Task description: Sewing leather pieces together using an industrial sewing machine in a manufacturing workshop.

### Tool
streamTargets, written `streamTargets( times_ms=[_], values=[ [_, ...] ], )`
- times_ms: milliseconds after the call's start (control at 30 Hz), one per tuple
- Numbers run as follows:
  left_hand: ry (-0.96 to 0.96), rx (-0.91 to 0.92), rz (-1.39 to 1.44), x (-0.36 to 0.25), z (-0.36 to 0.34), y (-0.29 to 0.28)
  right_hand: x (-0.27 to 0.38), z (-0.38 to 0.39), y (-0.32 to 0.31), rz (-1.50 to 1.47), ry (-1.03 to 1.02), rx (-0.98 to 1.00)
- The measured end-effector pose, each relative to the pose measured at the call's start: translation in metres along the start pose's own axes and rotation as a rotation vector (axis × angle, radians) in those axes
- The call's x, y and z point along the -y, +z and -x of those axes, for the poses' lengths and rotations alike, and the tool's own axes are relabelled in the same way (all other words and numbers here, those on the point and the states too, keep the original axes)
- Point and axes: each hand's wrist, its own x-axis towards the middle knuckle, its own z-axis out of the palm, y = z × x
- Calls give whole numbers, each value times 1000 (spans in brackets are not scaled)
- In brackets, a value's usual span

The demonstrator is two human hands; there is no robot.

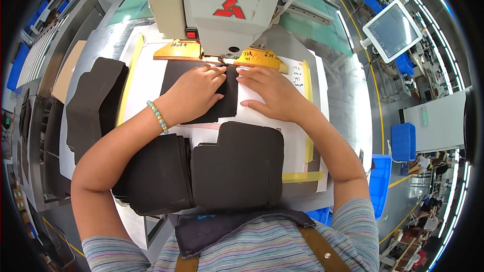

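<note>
A black flat panel [174,78] lies on the white board under the head of a sewing machine [229,20]. My left hand [196,90] rests on this panel, its fingers stretched forward toward the needle area and slightly bent. At the panel's right edge, my right hand [272,93] lies with thumb and fingers apart, fingertips touching the edge or the board beside it; which one I cannot tell. Yellow clamp plates with handwriting, one to the left [171,51] and one to the right [262,59], sit just beyond my fingertips. Neither hand grips anything.
Nearer to me are two stacks of black panels, one left [156,174] and one right [237,166]. Another black stack [93,106] stands at the left. Yellow tape [302,177] borders the white board [252,108]. A screen [392,30] and blue bins [379,186] are at the right.
</note>
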Motion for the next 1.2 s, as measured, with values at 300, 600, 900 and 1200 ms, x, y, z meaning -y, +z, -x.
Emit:
streamTargets(
  times_ms=[300, 600, 900, 1200],
  values=[
    [26, -15, -12, 1, 0, -3, -3, -1, 3, -6, -3, 8],
    [-49, 48, 16, 0, 4, -6, -12, -4, 27, -21, -60, -85],
    [-18, 22, 28, 1, 3, -16, -4, -8, 27, 98, -33, -36],
    [-232, 41, 354, 22, 70, -66, 1, 58, -5, -7, 63, -58]
  ],
)
